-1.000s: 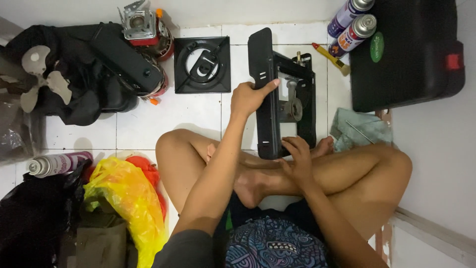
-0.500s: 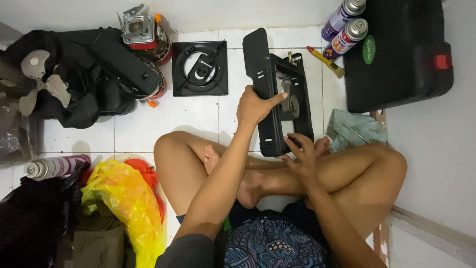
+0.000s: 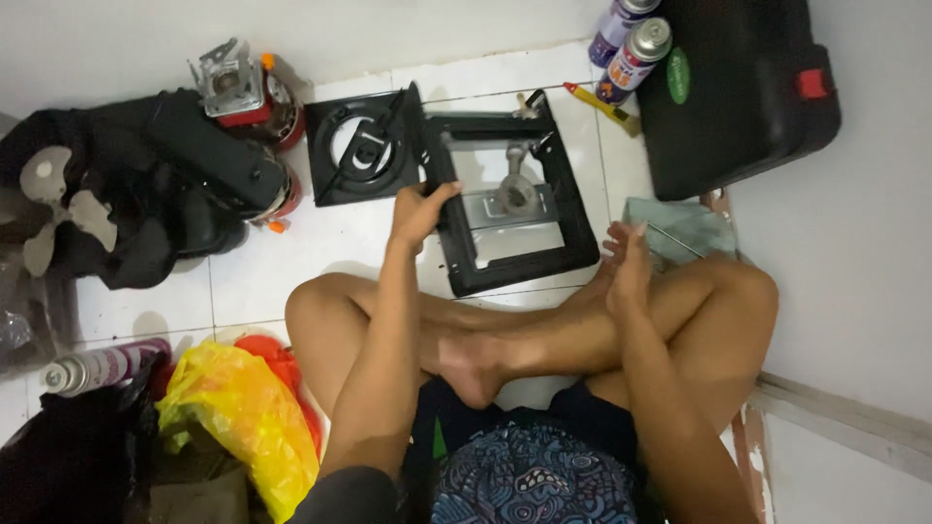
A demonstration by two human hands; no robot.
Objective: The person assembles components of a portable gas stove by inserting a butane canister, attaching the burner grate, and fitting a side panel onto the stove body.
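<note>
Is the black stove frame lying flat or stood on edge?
Flat. The black stove frame lies open side up on the tiled floor; the left hand grips its left edge.

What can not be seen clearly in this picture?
Head view only:
- Left hand fingertips: hidden behind the stove frame edge they grip.
- Right hand: blurred, its palm side hidden; whether it touches the frame is unclear.
- Spray cans: tops cut off by the upper edge.
- Black case: closed, contents hidden.

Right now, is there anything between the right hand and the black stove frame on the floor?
Nothing visible. The right hand rests on the crossed legs just beside the black stove frame, whose left edge the left hand grips.
</note>
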